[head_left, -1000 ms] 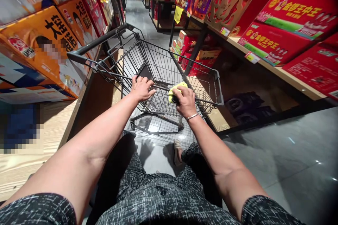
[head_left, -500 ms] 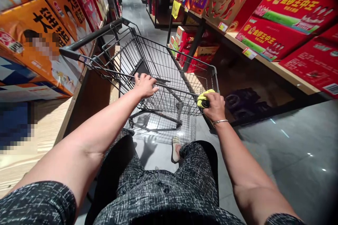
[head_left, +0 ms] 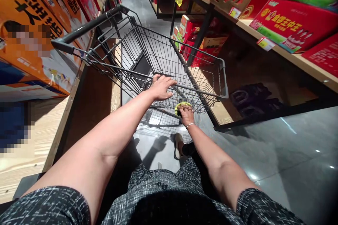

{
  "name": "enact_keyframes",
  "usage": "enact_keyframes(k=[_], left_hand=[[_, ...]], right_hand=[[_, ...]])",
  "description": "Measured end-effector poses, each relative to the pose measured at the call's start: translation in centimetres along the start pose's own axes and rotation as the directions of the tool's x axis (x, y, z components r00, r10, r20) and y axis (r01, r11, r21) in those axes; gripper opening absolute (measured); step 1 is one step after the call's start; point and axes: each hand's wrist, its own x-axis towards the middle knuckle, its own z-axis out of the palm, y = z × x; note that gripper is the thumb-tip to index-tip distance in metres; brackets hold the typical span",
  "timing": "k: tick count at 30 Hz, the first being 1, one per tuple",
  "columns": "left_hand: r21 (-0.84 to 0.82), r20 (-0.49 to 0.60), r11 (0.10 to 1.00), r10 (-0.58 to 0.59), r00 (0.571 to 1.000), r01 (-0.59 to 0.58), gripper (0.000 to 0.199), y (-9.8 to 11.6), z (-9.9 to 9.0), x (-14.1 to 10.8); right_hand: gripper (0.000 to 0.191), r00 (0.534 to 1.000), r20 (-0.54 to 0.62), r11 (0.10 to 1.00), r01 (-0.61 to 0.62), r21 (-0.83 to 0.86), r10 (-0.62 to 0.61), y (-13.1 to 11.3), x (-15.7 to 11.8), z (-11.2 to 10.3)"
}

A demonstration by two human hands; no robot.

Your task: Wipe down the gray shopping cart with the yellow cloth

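Evidently we are at a wiping step: our right hand (head_left: 187, 113) grips a yellow cloth (head_left: 182, 103), fingers bunched over it, at the near side of the shopping cart (head_left: 142, 69), below the cart's top rail (head_left: 194, 89). Something dark shows beside those fingers, too small for us to make out. Our left hand (head_left: 162, 88) lies palm down across the rail, fingers loosely spread, seemingly to steady the cart. By the cart's handle (head_left: 87, 27) we have orange boxes (head_left: 27, 54); past its opposite end, red boxes (head_left: 298, 24) sit on a shelf (head_left: 290, 58). As we judge it, a next stroke calls for firm pressure along the lower wires, with the left hand checking any roll. How hard the cloth presses now, we cannot tell.
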Motion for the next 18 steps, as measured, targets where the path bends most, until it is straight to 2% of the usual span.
enact_keyframes(k=[2,5,8,10,12,14,16,17,18], left_hand=[[-0.004,-0.006,1.000,0.003,1.000,-0.003,0.052,-0.2,0.0,0.1],[-0.003,-0.018,1.000,-0.005,1.000,0.005,0.048,-0.8,0.0,0.5],[-0.021,-0.050,1.000,-0.021,0.999,0.020,0.037,-1.7,0.2,1.0],[-0.032,-0.072,0.999,-0.027,0.997,0.024,0.037,-2.4,0.3,1.3],[-0.039,-0.089,0.999,-0.036,0.995,0.032,0.039,-3.0,0.3,1.7],[-0.051,-0.092,0.998,-0.044,0.995,0.039,0.040,-3.6,0.3,2.0],[-0.069,-0.087,0.997,-0.047,0.995,0.041,0.040,-4.0,0.2,2.2],[-0.079,-0.084,0.996,-0.048,0.995,0.042,0.039,-4.2,0.1,2.3],[-0.087,-0.082,0.995,-0.050,0.995,0.043,0.039,-4.3,0.1,2.4]], right_hand=[[0.056,0.990,0.132,0.999,-0.052,0.010,0.050,0.5,-0.5,2.2],[0.057,0.987,0.156,0.999,-0.041,0.027,0.036,0.8,-0.5,3.1],[0.062,0.999,0.041,0.999,0.020,0.037,-0.021,0.8,-0.1,1.5],[0.059,0.989,-0.138,0.996,0.066,0.052,-0.058,0.9,0.2,-0.7],[0.053,0.926,-0.363,0.990,0.128,0.058,-0.098,1.1,0.4,-3.4],[0.048,0.817,-0.564,0.984,0.171,0.042,-0.118,1.5,0.6,-6.4],[0.045,0.713,-0.695,0.986,0.164,0.033,-0.096,1.8,1.1,-8.8],[0.045,0.679,-0.731,0.988,0.148,0.038,-0.074,1.9,1.3,-9.5],[0.045,0.663,-0.747,0.990,0.131,0.049,-0.051,1.9,1.5,-9.7]])
